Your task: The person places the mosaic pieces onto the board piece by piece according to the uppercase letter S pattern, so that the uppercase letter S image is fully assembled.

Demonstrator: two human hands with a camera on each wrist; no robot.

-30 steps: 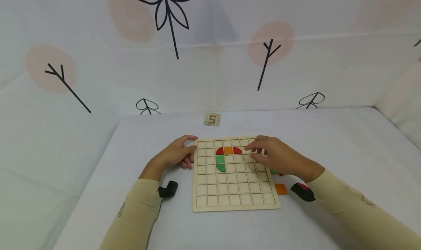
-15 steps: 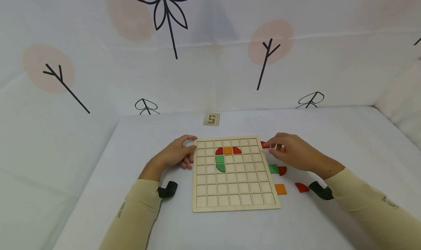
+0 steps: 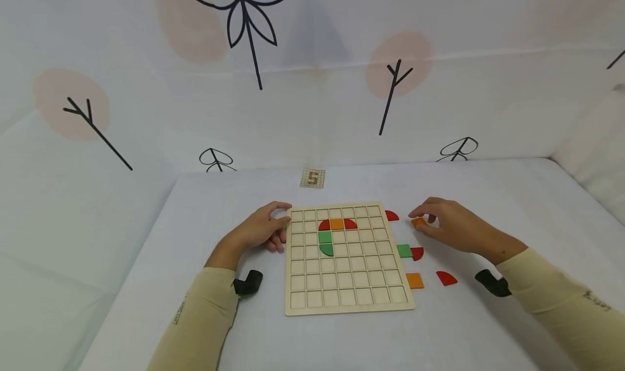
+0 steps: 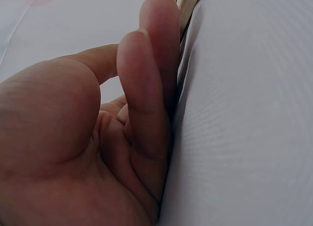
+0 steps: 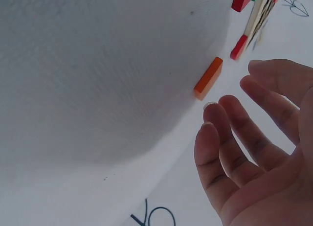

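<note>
A wooden grid board [image 3: 342,281] lies on the white table. In its upper left cells sit two red quarter-circle tiles, an orange square tile [image 3: 337,224] between them, a green square tile [image 3: 325,237] and a green quarter-circle tile [image 3: 326,249]. My left hand [image 3: 261,227] rests at the board's left edge, thumb and forefinger touching it near the upper corner. To the right of the board my right hand [image 3: 451,224] hovers with loosely bent fingers over a loose orange tile [image 3: 418,222]. The right wrist view shows this orange tile [image 5: 209,78] lying on the table, apart from the fingertips.
Loose tiles lie right of the board: a red quarter-circle [image 3: 391,215], a green square [image 3: 404,250] beside another red quarter-circle [image 3: 417,253], an orange square [image 3: 415,280] and a further red quarter-circle [image 3: 446,277]. A small pattern card [image 3: 312,178] lies behind the board.
My right hand has moved from over the board to the right, past the red quarter-circle tile, to the loose orange tile. The left hand stays at the board's edge.
</note>
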